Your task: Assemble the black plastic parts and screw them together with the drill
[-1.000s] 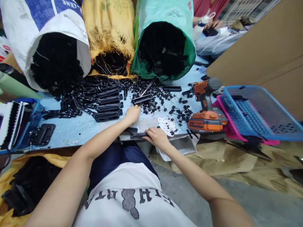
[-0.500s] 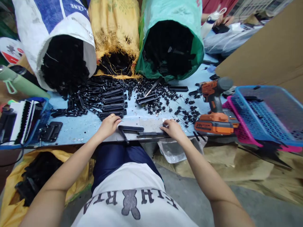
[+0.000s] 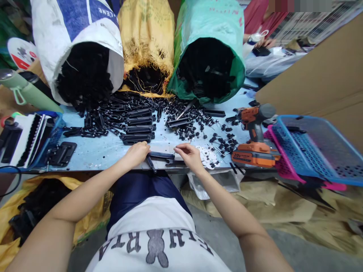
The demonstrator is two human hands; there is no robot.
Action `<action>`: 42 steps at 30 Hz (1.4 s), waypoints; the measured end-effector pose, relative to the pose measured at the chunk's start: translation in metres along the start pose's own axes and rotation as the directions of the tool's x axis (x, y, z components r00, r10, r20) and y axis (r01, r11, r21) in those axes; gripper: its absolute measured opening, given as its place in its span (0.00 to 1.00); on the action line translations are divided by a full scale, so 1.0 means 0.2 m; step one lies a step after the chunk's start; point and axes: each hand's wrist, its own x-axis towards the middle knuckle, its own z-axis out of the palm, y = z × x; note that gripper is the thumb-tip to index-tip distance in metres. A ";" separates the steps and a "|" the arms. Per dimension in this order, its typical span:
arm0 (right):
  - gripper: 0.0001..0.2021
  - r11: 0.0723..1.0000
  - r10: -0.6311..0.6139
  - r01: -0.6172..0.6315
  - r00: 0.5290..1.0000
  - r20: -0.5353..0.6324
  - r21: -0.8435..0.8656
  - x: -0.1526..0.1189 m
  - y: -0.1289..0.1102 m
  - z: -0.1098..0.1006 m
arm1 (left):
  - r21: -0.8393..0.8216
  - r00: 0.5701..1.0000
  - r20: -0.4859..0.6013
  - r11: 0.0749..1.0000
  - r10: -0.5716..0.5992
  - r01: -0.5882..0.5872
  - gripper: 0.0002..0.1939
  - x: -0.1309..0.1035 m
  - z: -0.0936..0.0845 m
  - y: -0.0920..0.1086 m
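At the table's front edge my left hand [image 3: 137, 154] is closed at the left end of a black plastic bar [image 3: 161, 155], which lies nearly level. A second, shorter black piece [image 3: 151, 164] slants down from that same end. My right hand [image 3: 189, 155] pinches thumb and fingertips together just beyond the bar's right end; a small dark thing shows at the tips, too small to name. Above my left hand lies a stack of black bars [image 3: 138, 129]. Loose black-headed screws [image 3: 224, 143] are scattered to the right of my right hand.
A white sack [image 3: 82, 34], a yellow sack [image 3: 146, 34] and a green sack [image 3: 210, 22] of black parts line the back. An orange cordless drill [image 3: 253, 151] stands right, beside a blue basket [image 3: 320, 147]. Another person's hand [image 3: 268, 43] is at the far right.
My right hand has moved left, from the scattered parts to the bar's right end. My left hand has come down and right onto the bar's left end. The camera view has shifted slightly.
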 end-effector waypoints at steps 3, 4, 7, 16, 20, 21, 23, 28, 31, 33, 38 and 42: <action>0.11 0.977 -0.149 0.153 0.988 0.043 -0.147 -0.02 0.00 0.03 | -0.026 0.998 -0.057 1.000 -0.008 0.006 0.11 -0.01 0.04 0.00; 0.10 0.957 -0.195 0.206 0.978 0.072 -0.204 -0.03 0.00 0.03 | -0.063 0.996 -0.088 0.998 -0.028 0.022 0.11 -0.01 0.06 -0.01; 0.08 0.906 -0.273 0.307 0.950 0.151 -0.293 -0.07 0.01 0.02 | -0.203 0.988 -0.148 0.979 -0.046 0.015 0.11 -0.03 0.10 -0.03; 0.12 0.757 -0.341 0.407 0.914 0.222 -0.512 -0.11 0.01 0.07 | -0.267 0.868 -0.248 0.892 -0.429 0.365 0.23 -0.20 0.13 0.09; 0.18 0.739 -0.375 0.546 0.820 0.432 -0.394 -0.03 -0.08 0.28 | -0.198 0.879 0.007 0.861 -0.477 0.469 0.24 -0.21 0.22 0.24; 0.19 0.734 -0.369 0.567 0.796 0.480 -0.375 -0.02 -0.09 0.33 | -0.194 0.876 0.024 0.858 -0.481 0.476 0.24 -0.19 0.24 0.27; 0.20 0.730 -0.337 0.570 0.780 0.527 -0.376 0.00 -0.08 0.40 | -0.200 0.864 0.027 0.844 -0.502 0.497 0.22 -0.16 0.27 0.31; 0.20 0.678 -0.280 0.565 0.790 0.545 -0.471 -0.01 -0.01 0.41 | -0.242 0.829 0.029 0.801 -0.558 0.547 0.20 -0.11 0.29 0.33; 0.20 0.693 -0.319 0.597 0.757 0.570 -0.405 -0.01 0.00 0.39 | -0.281 0.830 0.005 0.796 -0.558 0.537 0.20 -0.10 0.30 0.32; 0.21 0.737 -0.329 0.576 0.763 0.557 -0.353 0.01 0.00 0.38 | -0.306 0.814 -0.003 0.776 -0.581 0.552 0.20 -0.09 0.31 0.33; 0.20 0.812 -0.281 0.497 0.792 0.542 -0.306 0.04 -0.02 0.38 | -0.329 0.804 0.003 0.759 -0.594 0.562 0.18 -0.07 0.33 0.34; 0.19 0.855 -0.251 0.442 0.808 0.533 -0.269 0.05 -0.01 0.39 | -0.304 0.827 -0.033 0.793 -0.562 0.527 0.20 -0.08 0.33 0.33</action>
